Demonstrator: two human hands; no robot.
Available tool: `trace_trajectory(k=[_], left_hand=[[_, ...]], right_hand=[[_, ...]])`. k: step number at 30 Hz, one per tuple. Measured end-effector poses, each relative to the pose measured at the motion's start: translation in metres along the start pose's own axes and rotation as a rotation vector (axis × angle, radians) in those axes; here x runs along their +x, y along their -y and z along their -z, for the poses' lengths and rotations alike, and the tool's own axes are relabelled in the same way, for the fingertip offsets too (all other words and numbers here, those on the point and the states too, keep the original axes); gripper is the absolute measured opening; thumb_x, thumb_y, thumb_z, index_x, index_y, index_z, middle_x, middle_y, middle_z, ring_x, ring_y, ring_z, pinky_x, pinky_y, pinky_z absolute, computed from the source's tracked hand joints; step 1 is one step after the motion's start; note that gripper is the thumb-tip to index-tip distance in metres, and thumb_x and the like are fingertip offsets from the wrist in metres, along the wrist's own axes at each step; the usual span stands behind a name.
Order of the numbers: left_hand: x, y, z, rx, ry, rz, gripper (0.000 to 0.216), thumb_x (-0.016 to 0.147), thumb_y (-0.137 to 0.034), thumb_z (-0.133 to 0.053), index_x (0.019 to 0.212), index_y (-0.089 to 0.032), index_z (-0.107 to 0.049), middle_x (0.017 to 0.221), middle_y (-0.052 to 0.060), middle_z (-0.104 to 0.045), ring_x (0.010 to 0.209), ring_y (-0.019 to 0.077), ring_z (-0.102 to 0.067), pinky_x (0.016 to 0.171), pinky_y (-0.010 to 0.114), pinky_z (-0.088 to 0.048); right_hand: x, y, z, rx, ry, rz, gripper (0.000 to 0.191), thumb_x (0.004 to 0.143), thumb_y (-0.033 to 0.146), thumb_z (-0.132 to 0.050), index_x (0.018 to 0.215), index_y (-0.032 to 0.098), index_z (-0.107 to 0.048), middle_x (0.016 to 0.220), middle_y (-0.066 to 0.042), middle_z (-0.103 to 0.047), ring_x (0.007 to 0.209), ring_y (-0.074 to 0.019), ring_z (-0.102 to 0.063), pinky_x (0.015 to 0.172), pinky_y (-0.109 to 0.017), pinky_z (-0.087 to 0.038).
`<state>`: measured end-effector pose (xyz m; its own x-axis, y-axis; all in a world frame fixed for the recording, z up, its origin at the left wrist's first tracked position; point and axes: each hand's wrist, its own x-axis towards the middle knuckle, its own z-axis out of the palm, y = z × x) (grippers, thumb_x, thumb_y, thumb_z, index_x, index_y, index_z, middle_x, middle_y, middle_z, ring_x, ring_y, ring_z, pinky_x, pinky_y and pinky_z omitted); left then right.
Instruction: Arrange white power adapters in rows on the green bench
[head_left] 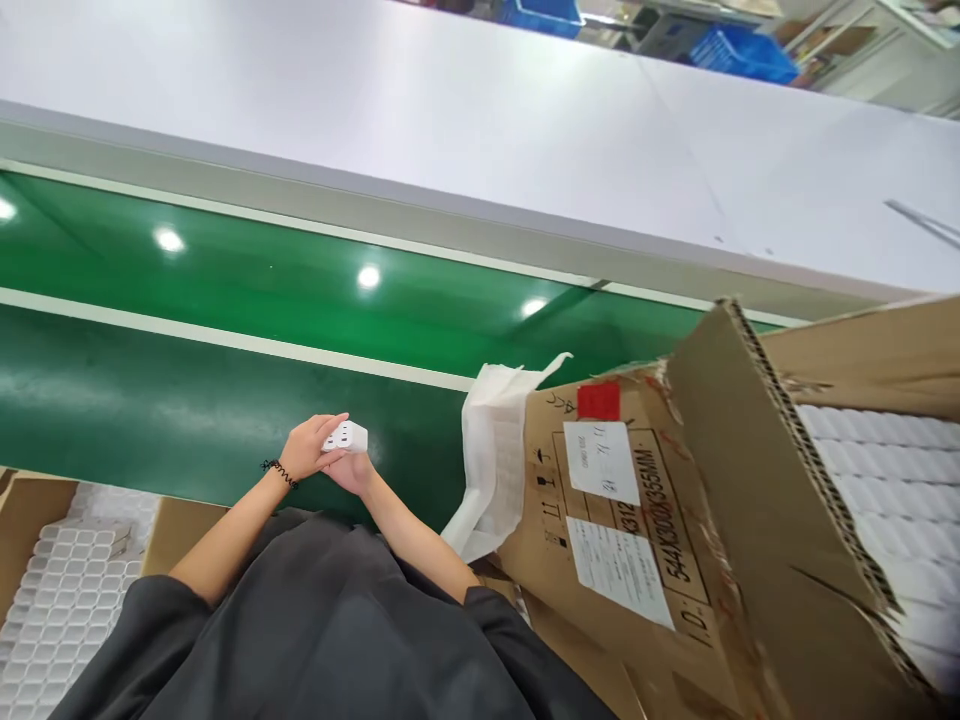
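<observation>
My left hand, with a dark coiled band on its wrist, is closed around the left side of small white USB chargers. They look like two blocks side by side, with dark port slots facing up; fingers hide part of them. From below and the right, my right hand cups the same chargers, its fingers partly hidden. Both hands are together above the near edge of the dark green work surface.
At right stands an open cardboard box holding rows of white pieces, its flap raised. White foam wrap hangs beside it. Another box at lower left holds many white pieces. A white shelf runs beyond the green belt.
</observation>
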<state>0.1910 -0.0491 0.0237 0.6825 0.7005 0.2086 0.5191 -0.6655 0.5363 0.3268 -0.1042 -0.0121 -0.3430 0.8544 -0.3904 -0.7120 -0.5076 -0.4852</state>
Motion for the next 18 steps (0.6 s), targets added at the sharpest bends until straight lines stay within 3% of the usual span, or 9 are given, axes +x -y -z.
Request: trace_trajectory(k=[7, 12, 15, 18], left_hand=[[-0.025, 0.040, -0.009, 0.034, -0.030, 0.189, 0.060, 0.094, -0.055, -0.046, 0.140, -0.017, -0.050, 0.116, 0.014, -0.067, 0.105, 0.0263, -0.063, 0.087, 0.037, -0.052], [-0.027, 0.060, -0.012, 0.058, 0.034, 0.213, 0.057, 0.095, -0.062, -0.041, 0.130, -0.020, -0.057, 0.103, 0.010, -0.069, 0.092, 0.0214, -0.066, 0.078, 0.031, -0.052], [-0.018, 0.070, -0.008, 0.094, 0.084, 0.186, 0.060, 0.093, -0.067, -0.041, 0.125, -0.020, -0.060, 0.100, 0.009, -0.069, 0.089, 0.0210, -0.064, 0.077, 0.030, -0.049], [-0.003, 0.088, 0.005, 0.159, 0.127, 0.167, 0.063, 0.090, -0.072, -0.043, 0.121, -0.020, -0.062, 0.097, 0.011, -0.068, 0.088, 0.0223, -0.062, 0.075, 0.030, -0.046]], right_hand=[[0.032, -0.008, 0.000, 0.015, 0.017, -0.147, 0.044, 0.084, 0.059, -0.051, 0.113, 0.026, -0.059, 0.114, -0.006, -0.068, 0.109, -0.0248, -0.062, 0.100, -0.045, -0.049], [0.041, 0.004, 0.005, -0.010, 0.051, -0.262, 0.046, 0.084, 0.055, -0.057, 0.115, 0.021, -0.062, 0.114, -0.011, -0.070, 0.107, -0.0289, -0.065, 0.098, -0.054, -0.050], [0.045, 0.016, 0.017, -0.024, 0.013, -0.246, 0.047, 0.080, 0.047, -0.066, 0.118, 0.020, -0.060, 0.122, -0.013, -0.068, 0.110, -0.0295, -0.064, 0.096, -0.056, -0.051], [0.049, 0.024, 0.036, -0.035, -0.107, -0.144, 0.042, 0.079, 0.039, -0.070, 0.117, 0.024, -0.059, 0.122, -0.008, -0.068, 0.108, -0.0252, -0.065, 0.093, -0.049, -0.055]])
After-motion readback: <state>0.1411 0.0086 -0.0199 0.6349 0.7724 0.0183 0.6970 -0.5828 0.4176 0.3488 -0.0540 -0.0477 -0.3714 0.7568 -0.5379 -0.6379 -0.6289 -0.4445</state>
